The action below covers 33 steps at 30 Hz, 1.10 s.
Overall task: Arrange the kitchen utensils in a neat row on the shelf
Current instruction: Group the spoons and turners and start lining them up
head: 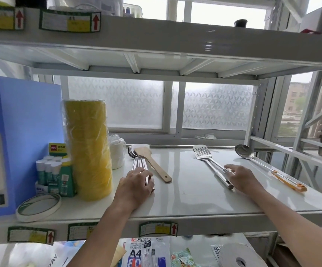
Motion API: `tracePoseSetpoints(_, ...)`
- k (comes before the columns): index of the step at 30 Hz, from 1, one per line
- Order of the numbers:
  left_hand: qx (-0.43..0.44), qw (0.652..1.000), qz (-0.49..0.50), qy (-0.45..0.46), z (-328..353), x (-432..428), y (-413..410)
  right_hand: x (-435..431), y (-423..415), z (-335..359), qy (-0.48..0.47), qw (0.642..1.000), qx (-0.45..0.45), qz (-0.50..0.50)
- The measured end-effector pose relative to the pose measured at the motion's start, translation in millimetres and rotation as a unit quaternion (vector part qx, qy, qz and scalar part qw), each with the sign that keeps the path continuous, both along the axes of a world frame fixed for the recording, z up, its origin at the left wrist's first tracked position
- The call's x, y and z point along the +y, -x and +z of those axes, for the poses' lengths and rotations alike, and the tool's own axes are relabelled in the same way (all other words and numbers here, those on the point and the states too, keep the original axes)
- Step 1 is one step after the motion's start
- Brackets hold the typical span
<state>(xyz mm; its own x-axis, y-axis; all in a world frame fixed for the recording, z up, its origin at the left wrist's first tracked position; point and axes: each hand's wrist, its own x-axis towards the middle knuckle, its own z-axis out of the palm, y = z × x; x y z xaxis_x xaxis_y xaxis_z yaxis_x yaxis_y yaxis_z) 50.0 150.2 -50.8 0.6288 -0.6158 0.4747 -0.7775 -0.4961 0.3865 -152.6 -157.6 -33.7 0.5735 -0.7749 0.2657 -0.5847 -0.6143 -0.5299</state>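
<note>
On the white shelf (185, 189) lie several steel spoons (140, 162) in a bunch at the left, handles toward me. My left hand (137, 185) rests on their handle ends, fingers curled over them. A wooden spatula (152, 163) lies right beside the spoons, slanting to the right. A slotted steel turner (208, 160) lies diagonally at centre right; my right hand (242, 177) touches its handle with fingertips on it. A steel ladle with an orange handle (268, 166) lies apart at the far right, also slanted.
Left of the spoons stand a white roll (117, 153), a tall yellow wrapped stack (88, 149), glue sticks (50, 170), a tape ring (38, 207) and a blue file box (11, 141). An upper shelf (156, 43) hangs overhead. The shelf's right post (251, 116) is near the ladle.
</note>
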Motion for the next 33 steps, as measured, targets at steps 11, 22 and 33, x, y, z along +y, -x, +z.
tracePoseSetpoints(11,-0.002,1.0,0.0,0.0,0,1,0,-10,3,-10,0.041,0.987,0.145,0.059)
tracePoseSetpoints(22,0.011,1.0,0.007,-0.005,1,3,2,-32,19,-7,0.059,0.977,0.203,0.02)
tracePoseSetpoints(33,0.157,0.979,0.043,0.124,5,5,-5,133,-100,21,0.05,0.964,0.067,0.253)
